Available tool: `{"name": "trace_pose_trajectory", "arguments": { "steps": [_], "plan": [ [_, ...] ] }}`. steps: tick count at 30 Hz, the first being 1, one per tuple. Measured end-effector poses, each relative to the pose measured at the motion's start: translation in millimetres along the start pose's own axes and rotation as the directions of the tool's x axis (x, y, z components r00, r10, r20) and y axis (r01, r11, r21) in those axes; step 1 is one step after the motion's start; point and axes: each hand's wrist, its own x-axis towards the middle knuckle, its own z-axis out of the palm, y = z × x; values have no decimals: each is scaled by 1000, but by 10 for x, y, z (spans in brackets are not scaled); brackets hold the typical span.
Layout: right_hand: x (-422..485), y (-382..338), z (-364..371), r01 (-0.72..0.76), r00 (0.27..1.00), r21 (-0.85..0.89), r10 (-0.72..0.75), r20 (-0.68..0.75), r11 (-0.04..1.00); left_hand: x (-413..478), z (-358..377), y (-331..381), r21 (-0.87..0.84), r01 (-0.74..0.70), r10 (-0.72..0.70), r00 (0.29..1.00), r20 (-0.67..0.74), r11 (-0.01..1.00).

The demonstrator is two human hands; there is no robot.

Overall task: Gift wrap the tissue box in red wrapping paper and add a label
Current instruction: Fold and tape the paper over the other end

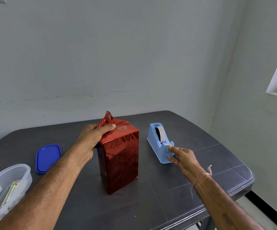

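Observation:
The tissue box (119, 161), wrapped in shiny red paper, stands upright on end in the middle of the dark table (167, 196). My left hand (93, 138) grips its top left edge, thumb pressing down a folded red paper flap (108, 119) that sticks up behind. A strip of clear tape shows on the top face. My right hand (182, 157) reaches to the light blue tape dispenser (159, 141) on the right, fingertips at its cutter end where the tape strip ends. The fingers look extended.
A blue lid (47, 158) lies flat left of the box. A clear plastic container (6, 186) at the near left edge holds a card or label. The table's rounded right corner and edge lie close to the dispenser. A wall stands behind.

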Motion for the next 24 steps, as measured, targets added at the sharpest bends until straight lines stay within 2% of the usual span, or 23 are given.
{"name": "trace_pose_trajectory", "arguments": {
  "steps": [13,14,16,18,22,24],
  "plan": [
    [129,251,-55,94,995,-30,-95,-36,995,43,-28,-7,32,4,-5,1000,26,999],
    [126,298,-51,122,989,-118,-131,-72,985,52,-31,-8,35,5,-6,1000,26,999],
    [124,424,-66,197,950,-419,-278,-141,886,70,-38,-12,47,3,-4,1000,28,999],
    [95,500,-71,231,922,-515,-355,-156,825,72,-45,2,67,1,-4,999,46,998],
    [63,483,-124,166,953,-356,-242,-181,920,65,-52,34,118,4,-11,998,58,993],
    [-40,437,-88,181,961,-251,-225,-161,951,64,-90,72,131,15,-23,998,63,991]
  ]
}}
